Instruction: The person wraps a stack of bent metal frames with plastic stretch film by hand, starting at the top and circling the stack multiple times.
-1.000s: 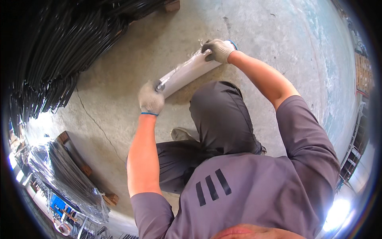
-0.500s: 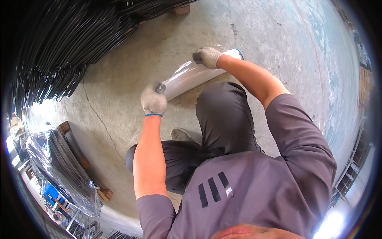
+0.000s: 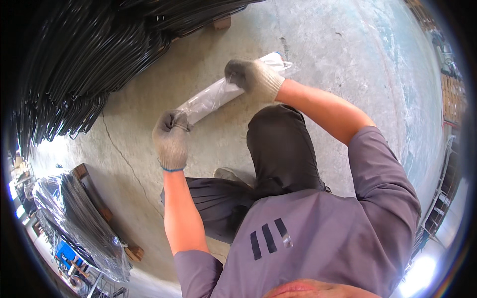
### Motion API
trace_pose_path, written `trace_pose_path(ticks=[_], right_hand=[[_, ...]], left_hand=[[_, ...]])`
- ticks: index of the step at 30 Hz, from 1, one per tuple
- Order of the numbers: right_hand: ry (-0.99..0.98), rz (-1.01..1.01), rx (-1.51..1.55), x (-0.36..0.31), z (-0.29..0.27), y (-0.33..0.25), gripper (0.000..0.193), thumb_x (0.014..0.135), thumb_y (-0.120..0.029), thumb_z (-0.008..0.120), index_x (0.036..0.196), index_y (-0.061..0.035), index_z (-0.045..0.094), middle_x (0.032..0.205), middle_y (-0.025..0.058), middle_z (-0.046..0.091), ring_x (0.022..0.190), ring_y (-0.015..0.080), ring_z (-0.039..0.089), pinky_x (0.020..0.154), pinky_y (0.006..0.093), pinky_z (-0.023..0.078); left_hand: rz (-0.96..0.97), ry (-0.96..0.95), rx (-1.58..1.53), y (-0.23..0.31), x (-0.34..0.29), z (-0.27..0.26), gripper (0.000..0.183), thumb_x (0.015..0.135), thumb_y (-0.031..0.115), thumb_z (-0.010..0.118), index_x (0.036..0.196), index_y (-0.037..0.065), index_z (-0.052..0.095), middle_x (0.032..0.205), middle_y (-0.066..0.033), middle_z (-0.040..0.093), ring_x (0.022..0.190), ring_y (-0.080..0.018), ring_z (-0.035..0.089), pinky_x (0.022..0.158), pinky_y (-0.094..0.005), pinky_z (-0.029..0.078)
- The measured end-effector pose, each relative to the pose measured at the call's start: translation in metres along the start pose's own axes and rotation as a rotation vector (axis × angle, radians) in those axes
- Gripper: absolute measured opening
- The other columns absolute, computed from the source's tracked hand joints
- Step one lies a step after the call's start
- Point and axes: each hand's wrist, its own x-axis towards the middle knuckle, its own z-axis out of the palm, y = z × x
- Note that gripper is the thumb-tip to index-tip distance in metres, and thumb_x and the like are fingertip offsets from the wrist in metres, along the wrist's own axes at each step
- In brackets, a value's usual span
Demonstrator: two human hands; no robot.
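A long roll of clear plastic film (image 3: 208,101) lies slantwise in front of me, its far right end rimmed with blue. My left hand (image 3: 171,141), in a grey-white knit glove with a blue cuff edge, is closed at the roll's near left end. My right hand (image 3: 254,78), gloved alike, has its fingers curled on the film towards the far right end. Both hands hide parts of the roll, and the fingertips are partly out of sight. Below them is my bent knee (image 3: 280,144).
A large stack of black bent rods or tubes (image 3: 94,59) fills the upper left. Film-wrapped dark rods (image 3: 82,213) rest on wooden supports at lower left. A crack (image 3: 121,154) runs along the concrete floor (image 3: 328,54). Wooden pallets (image 3: 452,99) stand at the far right.
Both gloved hands and the roll have shifted left. The left hand has come down slightly, and the right hand now sits farther from the roll's blue-rimmed end.
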Motion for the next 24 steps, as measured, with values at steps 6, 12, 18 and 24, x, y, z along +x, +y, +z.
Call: trace_pose_path(ticks=[6, 12, 18, 24], right_hand=[[-0.166, 0.087, 0.485, -0.007, 0.001, -0.113, 0.036, 0.1, -0.007, 0.068, 0.136, -0.0007, 0.068, 0.101, 0.0124, 0.077, 0.089, 0.0205, 0.073, 0.08, 0.0354, 0.06], [-0.169, 0.191, 0.584, 0.012, -0.033, -0.182, 0.022, 0.103, -0.016, 0.066, 0.117, -0.0002, 0.073, 0.097, 0.011, 0.075, 0.088, 0.0158, 0.071, 0.081, 0.0356, 0.058], [0.142, 0.104, 0.845, 0.061, -0.055, -0.252, 0.029, 0.105, -0.03, 0.07, 0.113, -0.0025, 0.074, 0.085, 0.0052, 0.071, 0.079, 0.0084, 0.066, 0.064, 0.027, 0.054], [0.255, -0.142, -0.645, 0.092, -0.141, -0.293, 0.02, 0.088, -0.012, 0.074, 0.106, -0.0074, 0.076, 0.084, 0.0078, 0.076, 0.076, 0.0272, 0.075, 0.07, 0.0436, 0.06]], left_hand=[[0.166, -0.133, -0.269, 0.073, -0.034, 0.011, 0.021, 0.097, 0.015, 0.082, 0.104, -0.001, 0.07, 0.089, -0.002, 0.068, 0.081, -0.0107, 0.063, 0.075, -0.0276, 0.052], [0.492, -0.024, -0.545, 0.107, -0.035, -0.021, 0.045, 0.092, 0.031, 0.088, 0.115, -0.001, 0.067, 0.103, -0.0097, 0.072, 0.096, -0.0209, 0.07, 0.088, -0.0352, 0.058], [0.003, -0.231, -0.811, 0.003, -0.01, -0.008, 0.08, 0.101, 0.039, 0.076, 0.161, 0.002, 0.037, 0.156, -0.0146, 0.049, 0.14, -0.0239, 0.053, 0.118, -0.0392, 0.047], [0.322, -0.46, -0.625, 0.097, 0.005, -0.013, 0.101, 0.085, 0.069, 0.082, 0.145, -0.006, 0.052, 0.114, -0.0106, 0.069, 0.098, -0.0218, 0.067, 0.087, -0.0316, 0.054]])
